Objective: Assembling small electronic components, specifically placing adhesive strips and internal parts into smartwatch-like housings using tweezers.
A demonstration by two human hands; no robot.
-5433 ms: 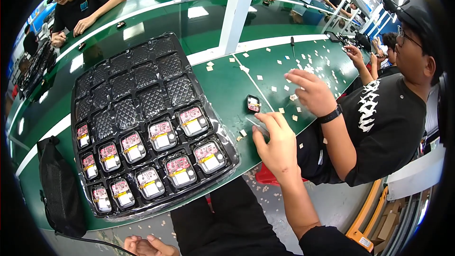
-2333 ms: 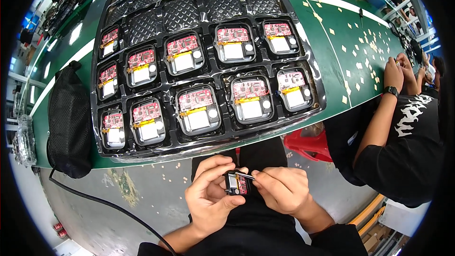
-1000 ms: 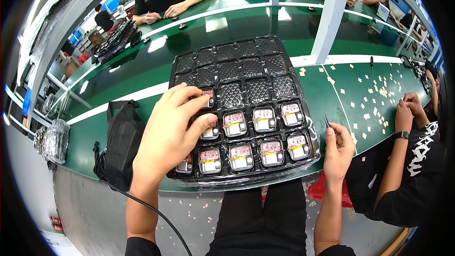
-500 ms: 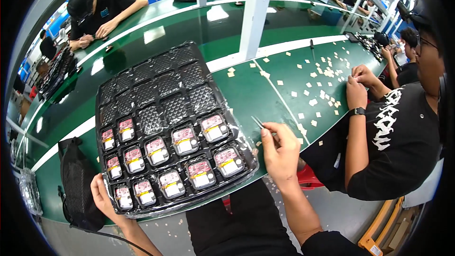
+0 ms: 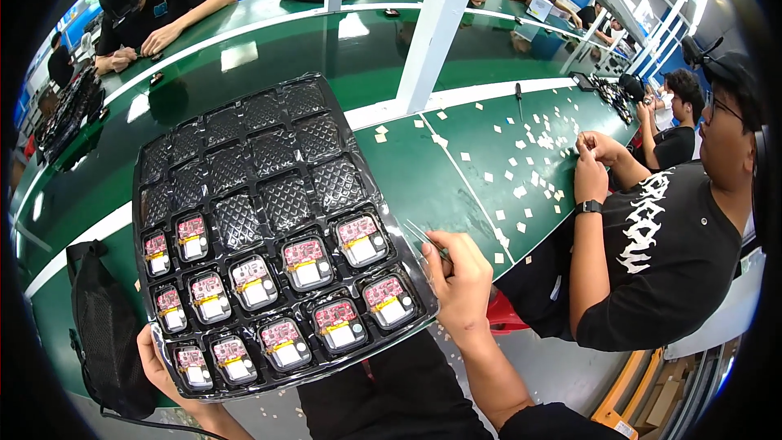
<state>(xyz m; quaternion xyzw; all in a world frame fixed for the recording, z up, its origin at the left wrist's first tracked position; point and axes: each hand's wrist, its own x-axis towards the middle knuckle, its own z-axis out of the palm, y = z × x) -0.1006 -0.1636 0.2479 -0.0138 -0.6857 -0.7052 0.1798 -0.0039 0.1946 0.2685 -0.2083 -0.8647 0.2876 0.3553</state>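
A black plastic tray (image 5: pixel 316 187) with rows of textured pockets tilts over the near edge of the bench. Its nearer pockets hold several small rounded devices (image 5: pixel 307 264), each showing a red circuit board, a yellow strip and a white block. The farther pockets hold nothing. At the tray's near left corner, my left hand (image 5: pixel 160 365) grips the rim, its fingers partly hidden beneath. My right hand (image 5: pixel 461 280) is closed on a pair of metal tweezers (image 5: pixel 418 233), beside the tray's right edge. The tweezer tips point up and left, with nothing visible between them.
Small pale squares (image 5: pixel 521 192) lie scattered over the green bench (image 5: pixel 415 167), near a screwdriver (image 5: pixel 519 96). A co-worker (image 5: pixel 664 236) sits close on my right. A black bag (image 5: pixel 108 322) lies left of the tray. A white post (image 5: pixel 428 41) rises beyond it. Other people work across the bench.
The whole view has shifted, so most things sit farther left. The tray appears slightly larger and lower at its near edge. Both hands keep their grips.
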